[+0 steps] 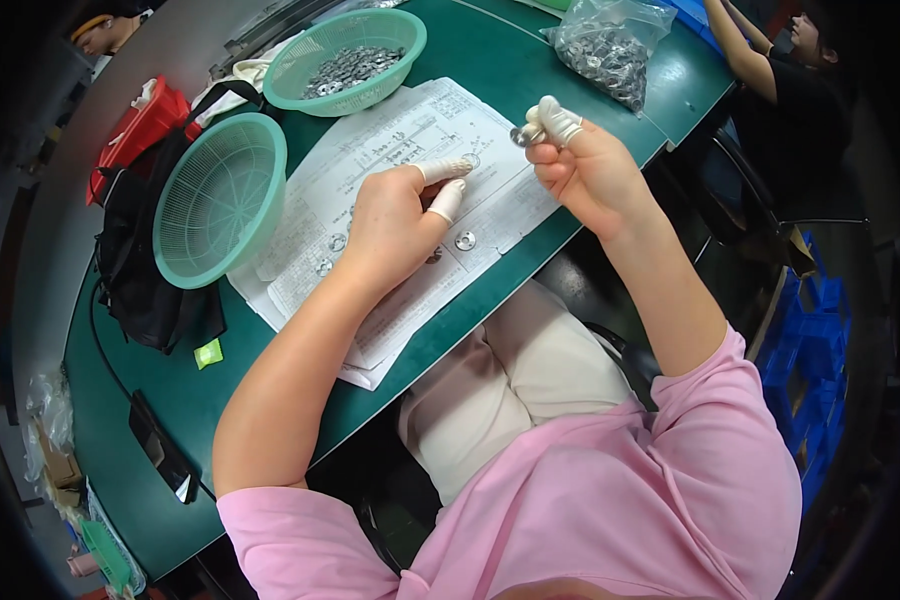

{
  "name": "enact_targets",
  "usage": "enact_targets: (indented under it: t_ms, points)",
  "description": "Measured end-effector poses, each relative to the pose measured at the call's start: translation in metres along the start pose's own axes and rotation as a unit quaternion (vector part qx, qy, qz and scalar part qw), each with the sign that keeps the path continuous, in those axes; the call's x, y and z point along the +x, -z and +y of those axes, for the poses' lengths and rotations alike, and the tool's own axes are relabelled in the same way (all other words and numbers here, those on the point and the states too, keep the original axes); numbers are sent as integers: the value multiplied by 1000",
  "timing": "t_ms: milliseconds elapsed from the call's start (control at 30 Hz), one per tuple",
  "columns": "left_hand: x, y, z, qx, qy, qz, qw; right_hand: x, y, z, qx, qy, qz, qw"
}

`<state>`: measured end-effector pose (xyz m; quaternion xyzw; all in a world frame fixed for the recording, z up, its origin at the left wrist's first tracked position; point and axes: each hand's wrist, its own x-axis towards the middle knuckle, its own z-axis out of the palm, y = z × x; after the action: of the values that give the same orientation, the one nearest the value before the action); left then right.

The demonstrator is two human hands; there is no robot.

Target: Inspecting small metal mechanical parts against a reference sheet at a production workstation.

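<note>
White finger cots cover the thumb and forefinger of both my hands. My right hand (598,178), raised above the right edge of the sheets, pinches a small shiny round metal part (520,137). Over the printed drawing sheets (390,325), my left hand (395,220) has its thumb and forefinger slightly apart, with nothing visible between them. The forefinger points to a small ring shape on the paper; I cannot tell if it is drawn or metal. Close by lie loose metal washers, one right of the hand (465,241) and several on its left, partly hidden.
A green mesh basket (220,200) stands at the left, beside a black bag (130,260). Farther back, another green basket (410,65) holds many metal parts. A clear bag of metal parts (610,55) sits at the far right. Another person (790,110) sits at the right.
</note>
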<state>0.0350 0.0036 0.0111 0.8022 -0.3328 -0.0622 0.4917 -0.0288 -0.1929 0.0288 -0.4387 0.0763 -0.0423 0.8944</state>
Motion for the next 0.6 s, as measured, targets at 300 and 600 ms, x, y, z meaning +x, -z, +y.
enact_targets:
  t_ms: [300, 600]
  points:
    - [3, 0, -3, 136, -117, -16, 984, -13, -8, 9, 273, -122, -15, 954]
    - [3, 1, -7, 161, -147, -13, 976, -14, -11, 10, 171, -78, -23, 982]
